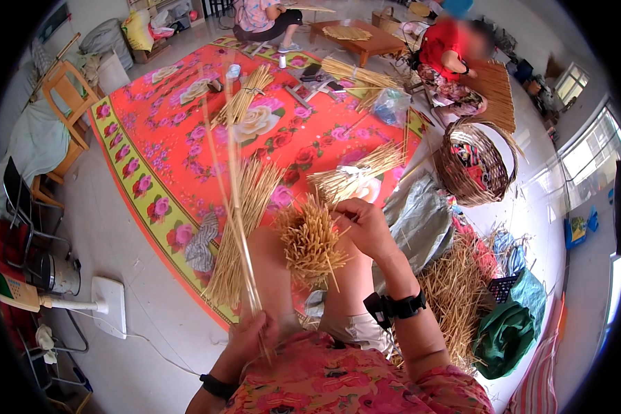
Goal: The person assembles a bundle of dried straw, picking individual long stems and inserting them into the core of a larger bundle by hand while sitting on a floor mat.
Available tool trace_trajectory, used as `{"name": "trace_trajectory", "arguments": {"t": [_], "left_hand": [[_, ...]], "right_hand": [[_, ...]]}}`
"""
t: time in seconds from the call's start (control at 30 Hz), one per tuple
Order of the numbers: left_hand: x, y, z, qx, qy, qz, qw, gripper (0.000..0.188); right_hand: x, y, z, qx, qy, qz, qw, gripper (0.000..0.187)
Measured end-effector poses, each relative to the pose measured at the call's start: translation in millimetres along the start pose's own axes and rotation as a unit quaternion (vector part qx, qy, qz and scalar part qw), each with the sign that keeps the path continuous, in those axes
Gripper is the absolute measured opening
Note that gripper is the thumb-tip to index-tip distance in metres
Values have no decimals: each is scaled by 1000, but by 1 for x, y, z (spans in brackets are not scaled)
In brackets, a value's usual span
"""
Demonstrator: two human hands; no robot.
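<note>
A few long, pale straw stalks (239, 231) rise from my left hand (257, 334), which is closed round their lower ends near my lap. Between my knees stands a thick bundle of straw (312, 240), its cut ends facing up. At the bundle's right edge is my right hand (368, 226), fingers curled and pinched together; what they grip, if anything, is too small to make out. Beyond my left knee lies a loose sheaf of straw (221, 272). Past the right knee, a second sheaf (359, 171) is tied with a white strip.
A red flowered mat (165, 138) covers the floor ahead, with another tied straw sheaf (245, 95) on it. To the right are a wicker basket (462, 193), a grey sheet (421, 224) and a straw heap (452, 297). Two people sit farther off, one by a woven straw panel (493, 93).
</note>
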State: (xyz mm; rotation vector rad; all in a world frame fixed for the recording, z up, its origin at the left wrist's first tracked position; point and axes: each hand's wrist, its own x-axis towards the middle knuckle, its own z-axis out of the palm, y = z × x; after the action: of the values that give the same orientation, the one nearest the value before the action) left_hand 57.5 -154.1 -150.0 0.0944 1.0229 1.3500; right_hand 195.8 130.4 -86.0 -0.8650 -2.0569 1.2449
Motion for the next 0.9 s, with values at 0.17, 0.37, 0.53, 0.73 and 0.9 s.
{"name": "trace_trajectory", "arguments": {"t": [0.17, 0.37, 0.53, 0.73, 0.9], "left_hand": [[16, 29, -14, -14, -48, 142, 989, 21], [24, 61, -8, 30, 8, 228, 973, 20], [31, 67, 13, 35, 13, 242, 970, 18], [34, 63, 15, 54, -31, 250, 966, 19], [32, 62, 16, 63, -7, 246, 967, 20]], "right_hand": [[-1, -37, -14, 61, 108, -79, 989, 9], [-31, -133, -65, 83, 303, -289, 904, 7], [-29, -110, -57, 48, 291, -222, 929, 6], [-18, -18, -18, -3, 178, -65, 982, 8], [-13, 40, 3, -9, 167, -18, 986, 11]]}}
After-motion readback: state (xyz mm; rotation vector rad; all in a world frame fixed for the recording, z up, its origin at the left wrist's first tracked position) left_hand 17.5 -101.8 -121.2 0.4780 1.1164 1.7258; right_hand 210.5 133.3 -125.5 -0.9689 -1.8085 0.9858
